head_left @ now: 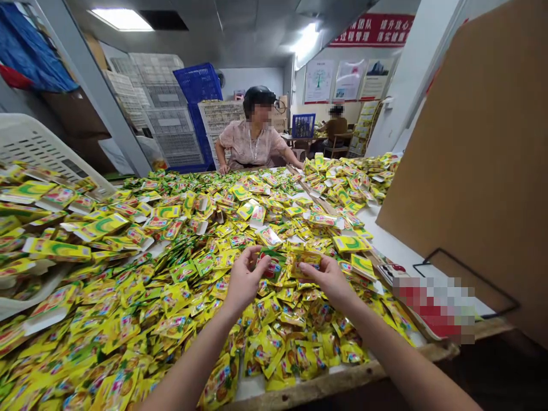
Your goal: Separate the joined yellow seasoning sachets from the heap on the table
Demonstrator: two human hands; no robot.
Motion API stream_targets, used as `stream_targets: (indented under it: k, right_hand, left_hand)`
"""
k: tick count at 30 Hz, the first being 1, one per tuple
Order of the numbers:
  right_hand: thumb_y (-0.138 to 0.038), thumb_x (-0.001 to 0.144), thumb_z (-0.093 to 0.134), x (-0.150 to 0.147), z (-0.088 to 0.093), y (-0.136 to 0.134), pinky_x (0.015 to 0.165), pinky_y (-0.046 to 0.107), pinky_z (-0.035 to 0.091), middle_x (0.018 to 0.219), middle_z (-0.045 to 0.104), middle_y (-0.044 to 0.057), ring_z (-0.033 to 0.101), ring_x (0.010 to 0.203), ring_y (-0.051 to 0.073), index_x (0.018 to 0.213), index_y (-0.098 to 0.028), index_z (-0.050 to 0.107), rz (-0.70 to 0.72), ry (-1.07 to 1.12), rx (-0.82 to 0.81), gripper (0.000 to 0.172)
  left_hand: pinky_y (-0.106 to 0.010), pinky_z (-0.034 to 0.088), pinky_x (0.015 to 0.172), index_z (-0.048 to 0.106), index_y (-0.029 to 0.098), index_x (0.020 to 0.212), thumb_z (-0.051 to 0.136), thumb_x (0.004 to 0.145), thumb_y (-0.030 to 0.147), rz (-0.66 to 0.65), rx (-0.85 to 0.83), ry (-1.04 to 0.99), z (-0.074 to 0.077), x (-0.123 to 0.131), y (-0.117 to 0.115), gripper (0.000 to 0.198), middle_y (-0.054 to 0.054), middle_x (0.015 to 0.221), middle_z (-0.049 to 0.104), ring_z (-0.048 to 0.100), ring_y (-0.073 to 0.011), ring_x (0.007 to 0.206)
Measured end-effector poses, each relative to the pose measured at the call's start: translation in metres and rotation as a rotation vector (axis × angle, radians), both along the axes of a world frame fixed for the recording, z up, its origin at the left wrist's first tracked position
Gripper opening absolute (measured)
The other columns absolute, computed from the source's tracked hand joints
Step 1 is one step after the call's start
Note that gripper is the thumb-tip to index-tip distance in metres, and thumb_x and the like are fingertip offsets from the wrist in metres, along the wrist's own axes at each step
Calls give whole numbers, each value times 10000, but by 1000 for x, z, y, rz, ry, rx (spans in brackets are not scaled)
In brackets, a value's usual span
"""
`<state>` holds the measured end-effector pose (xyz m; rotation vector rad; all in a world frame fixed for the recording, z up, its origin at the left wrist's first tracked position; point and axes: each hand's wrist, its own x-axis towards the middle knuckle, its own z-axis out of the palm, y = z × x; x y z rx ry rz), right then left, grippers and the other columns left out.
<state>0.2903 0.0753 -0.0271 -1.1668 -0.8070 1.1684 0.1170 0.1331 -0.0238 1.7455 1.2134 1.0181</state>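
My left hand (249,277) pinches a small green sachet (274,266) between thumb and fingers, above the middle of the table. Close beside it, my right hand (327,278) grips a yellow sachet (302,264); the two sachets nearly meet, and I cannot tell whether they touch. Beneath both hands spreads a thick heap of yellow sachets (171,299). Green sachets (184,271) lie among them to the left. Just beyond my hands are small yellow boxes, one of them an open box (269,236) with its white flap showing.
A white plastic basket (55,148) full of yellow boxes tips in from the left. At right stand a large cardboard sheet (462,160) and a red booklet (432,311). A person (257,140) sits across the table, one arm on the heap. A wooden strip (317,197) divides the far side.
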Motion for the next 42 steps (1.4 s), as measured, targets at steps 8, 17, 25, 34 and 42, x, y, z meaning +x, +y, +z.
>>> stream_targets:
  k: [8, 17, 25, 34, 42]
  right_hand:
    - [-561, 683, 707, -48, -22, -40, 710, 326, 576, 883, 743, 43, 699, 842, 212, 867, -191, 665, 112, 321, 15, 415]
    - [-380, 612, 815, 5, -48, -61, 736, 329, 585, 901, 755, 35, 705, 828, 218, 941, -213, 680, -481, 112, 40, 393]
    - [-379, 627, 796, 21, -47, -73, 653, 385, 589, 840, 758, 43, 707, 748, 265, 973, -226, 698, -467, -184, 53, 391]
    - [-242, 735, 721, -16, 11, -50, 760, 354, 547, 911, 698, 39, 664, 827, 215, 936, -269, 671, -516, -390, 488, 209]
    - [-272, 734, 714, -9, 32, -35, 622, 298, 544, 777, 695, 25, 648, 683, 177, 861, -224, 691, -28, -589, 371, 137]
  left_hand:
    - [-230, 452, 572, 459, 201, 783, 548, 790, 445, 72, -106, -321, -22, 31, -62, 260, 31, 674, 493, 503, -115, 605]
    - [-475, 371, 959, 382, 124, 1193, 645, 744, 400, 280, -118, 261, -14, 78, 76, 589, -253, 1322, 425, 411, -357, 1250]
    - [-469, 359, 1005, 306, 70, 1336, 653, 620, 134, 102, 34, 377, -15, 65, 84, 799, -254, 1289, 491, 449, -369, 1233]
    - [-395, 482, 837, 328, 223, 1341, 582, 701, 240, -108, 522, 325, -5, -14, -39, 689, -92, 1086, 605, 584, -256, 953]
    - [-315, 516, 770, 318, 270, 1338, 571, 686, 148, -144, 647, 228, -25, -26, -53, 709, -66, 1061, 624, 630, -213, 907]
